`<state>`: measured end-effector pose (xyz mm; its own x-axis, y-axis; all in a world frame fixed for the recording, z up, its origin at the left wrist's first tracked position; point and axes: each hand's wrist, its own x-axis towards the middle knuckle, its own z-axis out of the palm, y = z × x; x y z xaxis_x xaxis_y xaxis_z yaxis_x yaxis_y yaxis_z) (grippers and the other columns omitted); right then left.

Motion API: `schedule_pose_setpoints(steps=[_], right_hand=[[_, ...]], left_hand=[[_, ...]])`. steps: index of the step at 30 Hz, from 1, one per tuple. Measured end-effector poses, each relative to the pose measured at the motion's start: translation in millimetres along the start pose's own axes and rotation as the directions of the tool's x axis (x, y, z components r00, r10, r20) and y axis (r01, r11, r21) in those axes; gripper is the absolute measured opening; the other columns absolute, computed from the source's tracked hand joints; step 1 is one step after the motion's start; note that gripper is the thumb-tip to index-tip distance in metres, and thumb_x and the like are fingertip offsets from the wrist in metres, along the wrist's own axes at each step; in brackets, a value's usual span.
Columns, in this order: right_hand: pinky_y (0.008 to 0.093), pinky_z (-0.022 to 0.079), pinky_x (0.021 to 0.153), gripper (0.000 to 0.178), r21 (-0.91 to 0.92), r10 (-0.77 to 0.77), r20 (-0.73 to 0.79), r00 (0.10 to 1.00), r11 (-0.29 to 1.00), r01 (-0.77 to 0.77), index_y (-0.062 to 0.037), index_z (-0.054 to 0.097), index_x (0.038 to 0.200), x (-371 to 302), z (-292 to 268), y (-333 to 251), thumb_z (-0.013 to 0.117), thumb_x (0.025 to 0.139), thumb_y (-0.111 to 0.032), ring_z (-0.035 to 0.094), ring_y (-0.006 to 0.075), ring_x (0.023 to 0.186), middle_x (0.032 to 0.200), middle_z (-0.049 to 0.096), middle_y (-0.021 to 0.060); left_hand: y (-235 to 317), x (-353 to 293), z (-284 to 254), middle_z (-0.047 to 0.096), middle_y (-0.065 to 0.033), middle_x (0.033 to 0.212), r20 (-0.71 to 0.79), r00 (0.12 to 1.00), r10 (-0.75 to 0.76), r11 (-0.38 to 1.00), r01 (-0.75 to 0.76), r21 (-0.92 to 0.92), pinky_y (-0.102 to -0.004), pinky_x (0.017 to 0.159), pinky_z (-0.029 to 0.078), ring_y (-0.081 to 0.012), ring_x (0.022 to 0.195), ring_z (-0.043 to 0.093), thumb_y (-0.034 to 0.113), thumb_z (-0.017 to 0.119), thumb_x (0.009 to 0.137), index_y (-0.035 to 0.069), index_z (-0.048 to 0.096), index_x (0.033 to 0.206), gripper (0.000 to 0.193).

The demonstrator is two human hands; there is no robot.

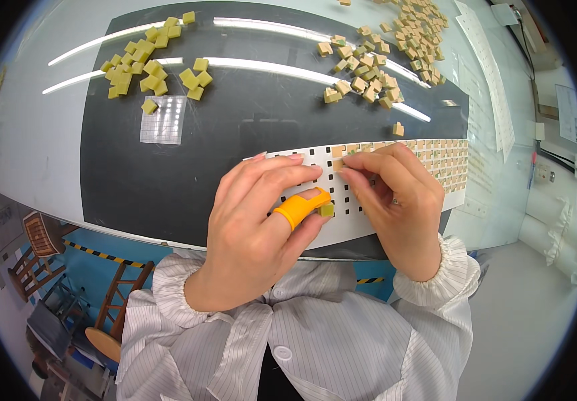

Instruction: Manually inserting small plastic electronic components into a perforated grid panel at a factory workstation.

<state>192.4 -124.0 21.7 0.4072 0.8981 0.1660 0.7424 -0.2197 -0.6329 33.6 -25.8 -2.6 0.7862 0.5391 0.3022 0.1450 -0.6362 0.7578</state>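
Note:
A white board (332, 230) with rows of small black squares lies in front of me, its right part covered with rows of tan pieces. My left hand (262, 207) rests over the board's left end, an orange finger cot (296, 208) on one finger. Between that finger and the thumb it holds a small olive-green block (326, 210). My right hand (402, 194) pinches a small tan piece (337, 164) at the board, just below another tan piece (338, 152). The fingertips partly hide the pinched piece.
Olive-green blocks (145, 50) lie scattered at the far left of the dark mat (148, 180), near a clear gridded square (168, 127). Loose tan-and-green blocks (369, 73) spread over the far right, with one lone block (398, 128) closer to the board. Wooden stools (111, 301) stand below left.

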Motion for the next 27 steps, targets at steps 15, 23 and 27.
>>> schedule_pose_setpoints(steps=[15, 23, 27], right_hand=[[0.0174, 0.039, 0.052, 0.009, 0.161, 0.240, 0.191, 0.952, 0.949, -0.271, 0.0011, 0.065, 0.088, 7, -13, -4, 0.073, 0.083, -0.001, 0.051, 0.0025, 0.059, 0.074, 0.060, 0.0000], [0.0171, 0.042, 0.043, 0.012, 0.321, 0.427, 0.744, 0.513, 0.446, -0.836, 0.0011, 0.061, 0.088, 18, -32, -12, 0.067, 0.090, -0.008, 0.058, 0.0057, 0.051, 0.071, 0.064, 0.0039], [0.0175, 0.044, 0.044, 0.012, 0.274, 0.455, 0.745, 0.489, 0.459, -0.845, 0.0015, 0.061, 0.089, 20, -31, -12, 0.068, 0.090, -0.009, 0.059, 0.0060, 0.052, 0.071, 0.065, 0.0043]], left_hand=[[-1, -1, -3, 0.068, -0.0051, 0.109, 0.017, 1.000, -0.014, 1.000, 0.014, -0.004, -0.0445, 0.098, 0.044, -0.0267, 0.111, 0.061, 0.005, 0.083, 0.063, 0.005, 0.071, 0.093, 0.033], [-3, -2, -1, 0.068, -0.0051, 0.108, 0.015, 1.000, 0.005, 1.000, -0.005, -0.002, -0.0455, 0.097, 0.044, -0.0278, 0.111, 0.061, 0.005, 0.082, 0.063, 0.005, 0.070, 0.095, 0.033], [-2, -1, -1, 0.068, -0.0052, 0.108, 0.018, 1.000, 0.004, 1.000, -0.005, 0.004, -0.0460, 0.097, 0.044, -0.0280, 0.111, 0.062, 0.005, 0.082, 0.064, 0.005, 0.070, 0.094, 0.033]])
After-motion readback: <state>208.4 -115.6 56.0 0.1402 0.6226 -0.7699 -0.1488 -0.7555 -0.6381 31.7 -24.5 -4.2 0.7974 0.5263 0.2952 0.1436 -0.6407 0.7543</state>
